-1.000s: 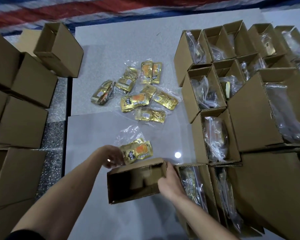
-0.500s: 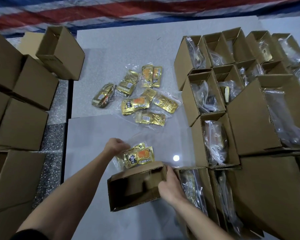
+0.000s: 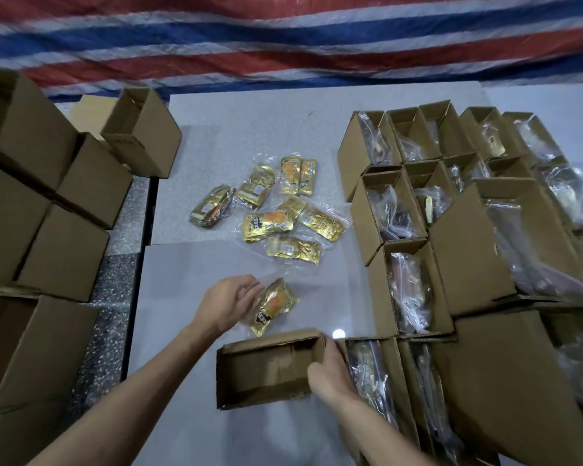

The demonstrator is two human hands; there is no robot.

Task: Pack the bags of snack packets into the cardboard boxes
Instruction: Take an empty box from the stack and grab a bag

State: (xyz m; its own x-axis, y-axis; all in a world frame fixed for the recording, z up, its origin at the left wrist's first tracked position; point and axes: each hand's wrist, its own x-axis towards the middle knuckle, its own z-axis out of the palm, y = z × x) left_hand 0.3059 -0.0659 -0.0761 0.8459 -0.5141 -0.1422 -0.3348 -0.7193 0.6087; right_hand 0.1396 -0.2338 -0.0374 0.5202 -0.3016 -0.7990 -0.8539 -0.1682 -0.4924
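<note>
Gripping a clear bag of snack packets [image 3: 272, 306] at its left edge, our left hand [image 3: 228, 302] held it tilted just above the far rim of an open cardboard box [image 3: 270, 371], fingers curled round the plastic, the bag lying to the right of the palm and not yet inside. Our right hand [image 3: 328, 368] clasped the box's right end wall, thumb at the inner face and fingers wrapped outside. The bag was transparent, its gold foil packets marked with an orange patch and dark lettering, stacked together at a slant. The box lay empty on the grey table [image 3: 216, 136], its opening turned toward us. Beyond it, six more bags of gold packets [image 3: 276, 210] lay loosely grouped mid-table, well apart from our hands. To the right, rows of filled boxes [image 3: 401, 210] stood open with plastic showing inside; to the left, plain boxes [image 3: 65, 196] sat stacked beside the table. A striped tarpaulin [image 3: 283, 35] hung behind
</note>
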